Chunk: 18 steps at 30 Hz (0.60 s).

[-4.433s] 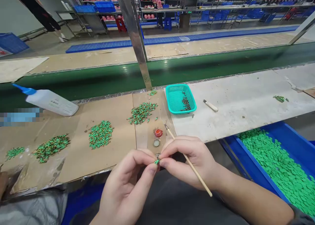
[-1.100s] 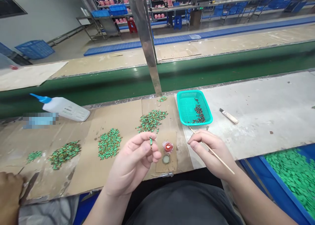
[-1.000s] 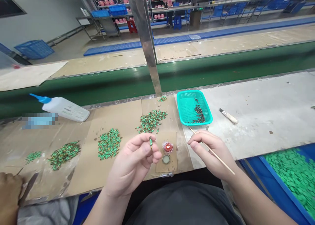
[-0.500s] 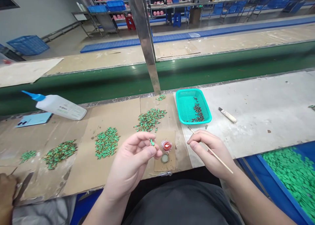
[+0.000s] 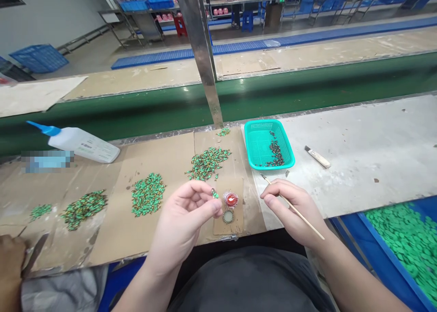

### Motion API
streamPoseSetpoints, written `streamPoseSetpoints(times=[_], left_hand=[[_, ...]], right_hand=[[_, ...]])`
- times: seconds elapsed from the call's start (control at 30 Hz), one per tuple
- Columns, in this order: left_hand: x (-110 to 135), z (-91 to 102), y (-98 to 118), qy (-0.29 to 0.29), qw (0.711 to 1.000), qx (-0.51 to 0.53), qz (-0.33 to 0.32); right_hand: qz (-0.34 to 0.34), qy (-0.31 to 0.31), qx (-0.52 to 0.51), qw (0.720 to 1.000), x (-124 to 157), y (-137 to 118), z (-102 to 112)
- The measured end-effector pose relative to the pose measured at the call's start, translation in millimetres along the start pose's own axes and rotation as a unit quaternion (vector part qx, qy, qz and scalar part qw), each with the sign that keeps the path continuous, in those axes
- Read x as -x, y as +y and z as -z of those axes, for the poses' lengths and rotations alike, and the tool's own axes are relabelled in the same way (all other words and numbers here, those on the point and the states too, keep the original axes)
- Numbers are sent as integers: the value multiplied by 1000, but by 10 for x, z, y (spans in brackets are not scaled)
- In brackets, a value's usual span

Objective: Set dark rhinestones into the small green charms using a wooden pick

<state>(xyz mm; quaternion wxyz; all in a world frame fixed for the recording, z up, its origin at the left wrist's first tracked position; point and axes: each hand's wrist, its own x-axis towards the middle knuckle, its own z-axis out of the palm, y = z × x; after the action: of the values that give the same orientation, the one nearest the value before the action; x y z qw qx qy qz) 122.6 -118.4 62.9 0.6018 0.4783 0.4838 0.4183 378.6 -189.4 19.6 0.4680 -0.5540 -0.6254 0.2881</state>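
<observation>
Between thumb and forefinger, my left hand [image 5: 189, 218] pinches a small green piece [image 5: 215, 194] with dark and gold spots. My right hand [image 5: 293, 209] is closed around a thin wooden paintbrush [image 5: 300, 215], its dark tip pointing away from me near the basket. Between the hands, a cardboard piece [image 5: 221, 227] bears a bottle cap of red paint [image 5: 231, 200] and a second cap with pale contents [image 5: 228, 217]. Beyond my left hand lies a pile of small green and gold pieces [image 5: 208, 162]. A teal basket [image 5: 251, 155] holds dark little pieces along its right side.
More green piles [image 5: 148, 196] spread leftward on the cardboard. A white squeeze bottle [image 5: 85, 144] lies tilted at the back left. A flat brush [image 5: 317, 157] rests at right, above a blue bin of green discs [image 5: 403, 243]. Another person's hand [image 5: 10, 266] shows at far left.
My left hand has turned slightly and the green piece sits a little further right and higher in its pinch. The right hand keeps the paintbrush almost still; the view has shifted slightly.
</observation>
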Motion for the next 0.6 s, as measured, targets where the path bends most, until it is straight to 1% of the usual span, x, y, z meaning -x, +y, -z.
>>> streamPoseSetpoints(times=[0.07,0.17,0.27,0.37,0.43,0.5,0.57,0.6], left_hand=[[-82,9,-80,13,999,-46,-10],[-318,54,-261,37,988,-148,-33],[-622,169,-427,67,959,-268,-68],[-859,334,-484,83,923,-360,-102],[-945,426,-476,60,904,-405,-120],[-973,466,-461,9,889,-439,-131],[-943,438,-455,-38,874,-465,-137],[-909,403,-458,-51,867,-476,-138]], right_hand=[[-1,1,-3,1000,8,23,-1],[-5,4,-3,1000,29,59,3],[-11,2,0,1000,64,85,20],[-17,9,9,1000,96,105,44],[-20,18,19,999,99,113,55],[-21,22,27,999,88,110,60],[-15,22,25,999,89,94,64],[-9,23,22,999,106,88,67]])
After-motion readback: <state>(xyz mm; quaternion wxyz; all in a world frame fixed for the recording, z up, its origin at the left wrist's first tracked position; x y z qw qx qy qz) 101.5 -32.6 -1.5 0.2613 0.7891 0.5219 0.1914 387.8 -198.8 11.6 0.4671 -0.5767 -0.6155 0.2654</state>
